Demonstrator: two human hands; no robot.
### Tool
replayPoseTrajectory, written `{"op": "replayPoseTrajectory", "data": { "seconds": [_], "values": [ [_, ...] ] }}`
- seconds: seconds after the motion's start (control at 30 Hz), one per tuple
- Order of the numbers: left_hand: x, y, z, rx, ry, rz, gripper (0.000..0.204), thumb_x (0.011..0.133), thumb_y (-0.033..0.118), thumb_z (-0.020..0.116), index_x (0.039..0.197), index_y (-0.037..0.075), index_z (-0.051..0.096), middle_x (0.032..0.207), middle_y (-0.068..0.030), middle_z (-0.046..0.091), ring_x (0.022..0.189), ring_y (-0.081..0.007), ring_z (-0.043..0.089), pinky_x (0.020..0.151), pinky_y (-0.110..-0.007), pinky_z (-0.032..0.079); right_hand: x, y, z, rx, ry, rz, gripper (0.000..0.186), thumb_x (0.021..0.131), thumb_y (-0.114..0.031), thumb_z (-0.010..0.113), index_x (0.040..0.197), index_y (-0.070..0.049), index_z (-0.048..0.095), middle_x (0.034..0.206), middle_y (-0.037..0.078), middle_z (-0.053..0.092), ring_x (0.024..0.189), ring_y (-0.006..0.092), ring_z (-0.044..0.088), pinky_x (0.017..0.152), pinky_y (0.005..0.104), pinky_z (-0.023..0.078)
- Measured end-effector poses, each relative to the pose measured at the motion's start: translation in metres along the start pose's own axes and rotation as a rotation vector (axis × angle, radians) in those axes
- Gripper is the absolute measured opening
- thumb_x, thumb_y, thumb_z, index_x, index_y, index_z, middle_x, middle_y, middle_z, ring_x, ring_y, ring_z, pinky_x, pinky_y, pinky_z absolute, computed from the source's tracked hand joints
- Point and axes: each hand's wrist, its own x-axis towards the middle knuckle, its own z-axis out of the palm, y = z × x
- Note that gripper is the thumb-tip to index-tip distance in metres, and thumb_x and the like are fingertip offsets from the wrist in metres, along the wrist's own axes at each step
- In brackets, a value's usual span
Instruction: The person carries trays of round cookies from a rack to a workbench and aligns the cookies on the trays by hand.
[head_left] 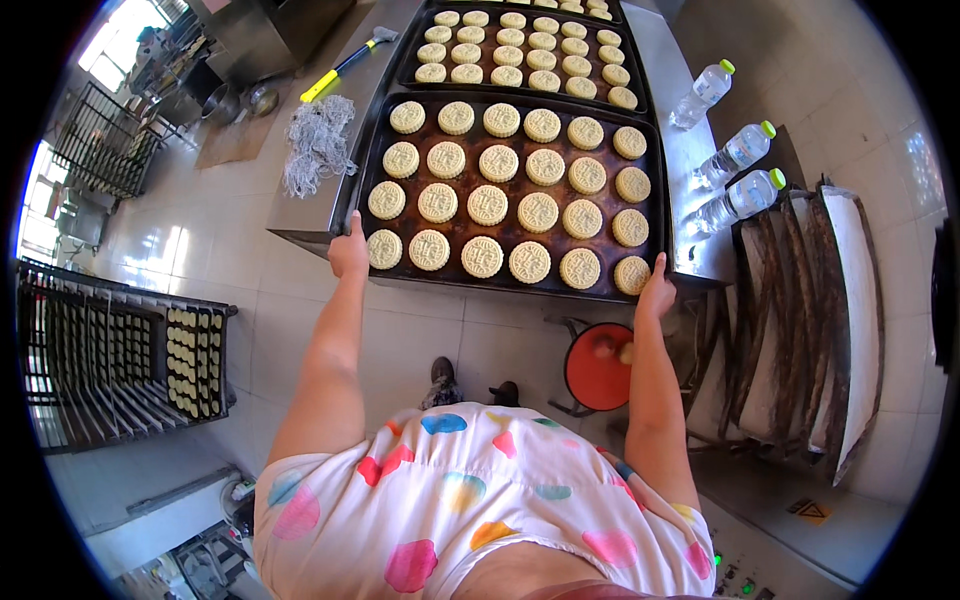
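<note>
My left hand (349, 248) grips the near left corner of a dark baking tray (606, 247), its thumb along the rim. At the near right corner my right hand (655, 290) is closed on the same tray, thumb on top. Rows of round, pale pastries (487, 204) with scalloped edges and stamped tops cover the tray. The tray lies level at the near edge of a metal table (305, 215). Just beyond it is a second dark tray (488, 64) of similar pastries. The fingers under the rim are hidden on both hands.
Tangled grey mesh (320, 145) and a yellow-handled tool (345, 66) lie on the table's left side. Three water bottles (738, 202) stand along its right. An orange-red round stool or bucket (597, 370) is below; stacked trays (800, 320) lean right. A tray rack (120, 350) stands left.
</note>
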Motion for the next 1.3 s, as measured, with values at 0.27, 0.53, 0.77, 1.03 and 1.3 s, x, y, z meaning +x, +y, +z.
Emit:
{"op": "replayPoseTrajectory", "data": {
  "seconds": [0.27, 0.53, 0.77, 1.03, 1.3],
  "values": [
    [0.011, -0.012, -0.001, -0.135, -0.057, -0.016, 0.084, 0.072, 0.073, 0.046, 0.079, -0.009, 0.065, 0.089, -0.0281, 0.062, 0.090, -0.0402, 0.059, 0.080, -0.044, 0.046, 0.005, 0.007, 0.013, 0.112, -0.012, -0.039, 0.075, 0.076, -0.064, 0.053, 0.084, 0.010, 0.064, 0.083, 0.027, 0.062, 0.082, 0.0367, 0.060, 0.078, 0.0420, 0.044],
    [0.002, -0.069, -0.016, -1.055, -0.903, -0.320, 0.072, 0.078, 0.068, 0.045, 0.115, 0.006, 0.053, 0.094, -0.0076, 0.064, 0.080, -0.0202, 0.062, 0.067, -0.036, 0.050, -0.027, 0.053, 0.005, 0.783, -0.427, 0.341, 0.058, 0.081, -0.055, 0.054, 0.105, -0.002, 0.055, 0.084, 0.010, 0.062, 0.069, 0.0248, 0.061, 0.062, 0.0408, 0.052],
    [0.033, -0.027, -0.037, -1.018, -0.889, -0.274, 0.062, 0.081, 0.063, 0.045, 0.109, 0.008, 0.055, 0.091, -0.0072, 0.063, 0.073, -0.0174, 0.062, 0.056, -0.030, 0.053, -0.027, 0.003, 0.000, 0.718, -0.363, 0.282, 0.045, 0.088, -0.045, 0.049, 0.103, -0.002, 0.053, 0.086, 0.012, 0.061, 0.069, 0.0245, 0.062, 0.056, 0.0369, 0.055],
    [0.054, 0.008, -0.015, -1.050, -0.808, -0.346, 0.059, 0.082, 0.060, 0.047, 0.103, 0.005, 0.054, 0.084, -0.0095, 0.061, 0.065, -0.0205, 0.061, 0.054, -0.032, 0.054, -0.009, -0.028, 0.038, 0.692, -0.290, 0.301, 0.044, 0.091, -0.046, 0.043, 0.104, -0.005, 0.054, 0.083, 0.010, 0.061, 0.068, 0.0229, 0.061, 0.057, 0.0388, 0.055],
    [0.046, 0.018, -0.007, -1.042, -0.717, -0.341, 0.060, 0.078, 0.063, 0.051, 0.104, 0.009, 0.056, 0.090, -0.0062, 0.061, 0.071, -0.0175, 0.060, 0.053, -0.028, 0.051, -0.001, -0.040, 0.042, 0.665, -0.304, 0.243, 0.048, 0.092, -0.045, 0.041, 0.105, -0.001, 0.053, 0.087, 0.012, 0.061, 0.068, 0.0239, 0.063, 0.055, 0.0360, 0.056]
  ]
}}
